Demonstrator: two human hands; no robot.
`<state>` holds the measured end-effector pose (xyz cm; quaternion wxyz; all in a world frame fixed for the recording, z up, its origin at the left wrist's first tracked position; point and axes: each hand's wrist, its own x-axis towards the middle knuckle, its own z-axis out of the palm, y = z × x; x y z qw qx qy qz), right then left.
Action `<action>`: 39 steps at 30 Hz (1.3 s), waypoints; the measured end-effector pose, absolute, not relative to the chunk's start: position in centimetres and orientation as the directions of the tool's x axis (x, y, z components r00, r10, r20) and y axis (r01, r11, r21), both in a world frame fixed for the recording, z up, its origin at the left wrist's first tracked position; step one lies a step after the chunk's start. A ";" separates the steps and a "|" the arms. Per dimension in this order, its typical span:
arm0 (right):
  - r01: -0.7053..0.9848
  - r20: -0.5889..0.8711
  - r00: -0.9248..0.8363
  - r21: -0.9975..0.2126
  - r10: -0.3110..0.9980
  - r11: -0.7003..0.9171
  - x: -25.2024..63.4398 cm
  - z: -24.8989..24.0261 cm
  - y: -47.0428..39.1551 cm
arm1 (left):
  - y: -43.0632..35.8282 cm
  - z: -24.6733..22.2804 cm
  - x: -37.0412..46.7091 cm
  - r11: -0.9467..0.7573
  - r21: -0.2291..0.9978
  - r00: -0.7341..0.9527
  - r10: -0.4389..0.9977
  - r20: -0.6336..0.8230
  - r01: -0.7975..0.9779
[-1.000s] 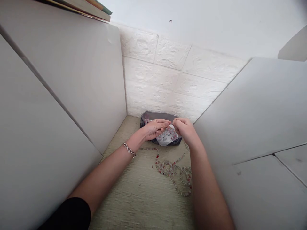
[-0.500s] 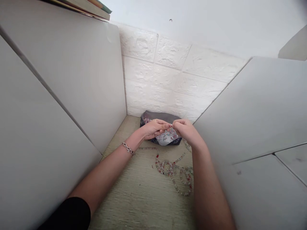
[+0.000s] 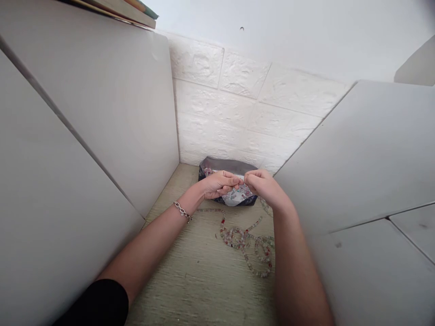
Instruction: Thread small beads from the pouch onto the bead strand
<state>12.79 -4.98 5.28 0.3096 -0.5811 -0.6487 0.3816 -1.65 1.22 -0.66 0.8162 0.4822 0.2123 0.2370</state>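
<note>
My left hand and my right hand meet fingertip to fingertip above a dark fabric pouch. Each is closed in a pinch, and whatever lies between the fingers is too small to make out. Inside the pouch are many small loose beads in pink, white and pale blue, on a whitish lining. On the wooden surface below lies a tangled string of beads, mostly pale with some red and green ones. One stretch of it passes behind my right forearm.
The wooden surface runs between a grey-white panel on the left and another panel on the right. A white brick-patterned wall closes the back. Books rest on top of the left panel.
The left fingers have shifted down very slightly. The right hand, the pouch and the string of beads look the same.
</note>
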 end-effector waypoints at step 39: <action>0.699 -0.124 -0.205 -0.713 0.971 0.057 12.3 6.2 -5.7 | 1.0 -0.1 -1.9 0.497 0.864 0.858 0.474 -0.196 -0.078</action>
